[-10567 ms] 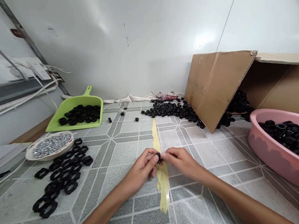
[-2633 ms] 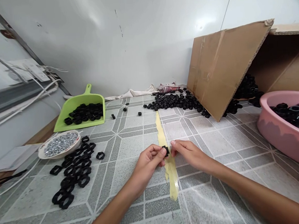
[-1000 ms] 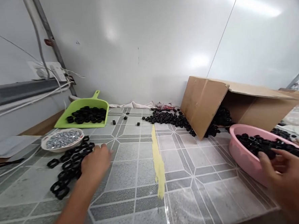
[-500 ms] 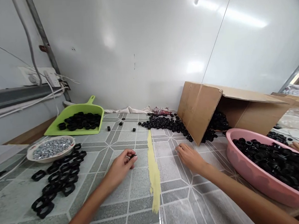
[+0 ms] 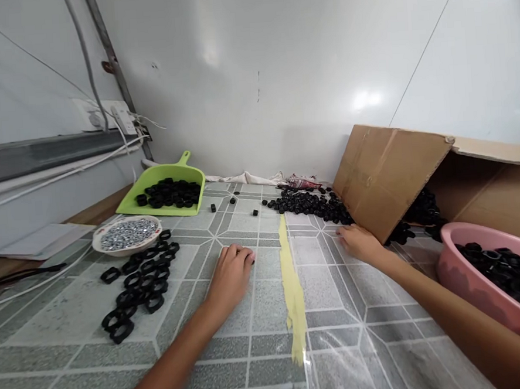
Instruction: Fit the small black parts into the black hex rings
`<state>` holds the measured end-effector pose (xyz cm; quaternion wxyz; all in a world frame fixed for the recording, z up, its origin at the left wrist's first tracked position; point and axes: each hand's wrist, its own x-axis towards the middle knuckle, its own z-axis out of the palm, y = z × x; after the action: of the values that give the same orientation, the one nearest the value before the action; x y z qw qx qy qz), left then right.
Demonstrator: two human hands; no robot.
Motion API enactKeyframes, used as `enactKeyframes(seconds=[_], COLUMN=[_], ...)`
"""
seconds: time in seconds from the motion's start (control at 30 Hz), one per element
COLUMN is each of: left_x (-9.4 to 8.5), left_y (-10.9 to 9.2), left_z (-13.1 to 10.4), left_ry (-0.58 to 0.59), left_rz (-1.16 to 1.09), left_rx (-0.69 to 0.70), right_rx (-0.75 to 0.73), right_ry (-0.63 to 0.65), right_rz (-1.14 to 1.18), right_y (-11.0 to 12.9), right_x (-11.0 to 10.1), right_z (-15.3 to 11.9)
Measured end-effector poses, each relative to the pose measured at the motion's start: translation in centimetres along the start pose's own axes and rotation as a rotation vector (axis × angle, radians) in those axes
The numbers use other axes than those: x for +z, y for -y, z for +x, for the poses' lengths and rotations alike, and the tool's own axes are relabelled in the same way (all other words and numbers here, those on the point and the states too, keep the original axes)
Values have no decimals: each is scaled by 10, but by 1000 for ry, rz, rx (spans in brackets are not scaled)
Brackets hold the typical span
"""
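Observation:
My left hand [image 5: 233, 272] is over the tiled-pattern surface left of the yellow strip [image 5: 294, 298], its fingers curled with a small dark piece partly showing at the fingertips. On the right, my right hand [image 5: 358, 241] reaches beside the near edge of the cardboard box [image 5: 380, 175], close to the heap of small black pieces [image 5: 307, 203]; its fingers are bent and their tips are hard to make out. Larger black rings [image 5: 146, 280] lie in a cluster to the left, by a bowl of small silver parts [image 5: 129, 233].
A green dustpan [image 5: 194, 207] with black rings stands at the back left. The pink basin [image 5: 449, 265] full of black parts is at the right. Papers [image 5: 42, 238] and cables lie far left, and a wall [image 5: 243, 60] closes off the back.
The view has turned right-to-left across the scene, so things appear further right. My right hand has moved forward toward the box and black heap. My left hand has turned more palm-down.

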<state>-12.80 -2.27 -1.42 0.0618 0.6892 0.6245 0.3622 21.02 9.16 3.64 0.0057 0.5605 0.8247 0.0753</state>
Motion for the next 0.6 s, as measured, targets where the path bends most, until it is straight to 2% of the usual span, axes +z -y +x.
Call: enactKeyframes(seconds=[0.13,0.23,0.3,0.43,0.53,0.6], left_x=[-8,-17,-22,-26,-25,-21], left_y=[1,0,-1,-6,-11,-17], left_z=[-1,-1,-1,-1,-2,-3], left_ry=[17,87,134,168,214,222], left_rz=[90,130,161,224,141,3], left_rx=[1,-21,-29,0,-38,-92], right_rx=[-95,-117,-80,-79,-103,-70], right_ry=[-87,-159,-157,-123,-134,-126], right_rz=[202,515,707,835,871,954], right_y=[41,60,61,51,52,60], right_x=[11,22,27,27,22,19], right_z=[-24,-38,-42,-48,-54,-59])
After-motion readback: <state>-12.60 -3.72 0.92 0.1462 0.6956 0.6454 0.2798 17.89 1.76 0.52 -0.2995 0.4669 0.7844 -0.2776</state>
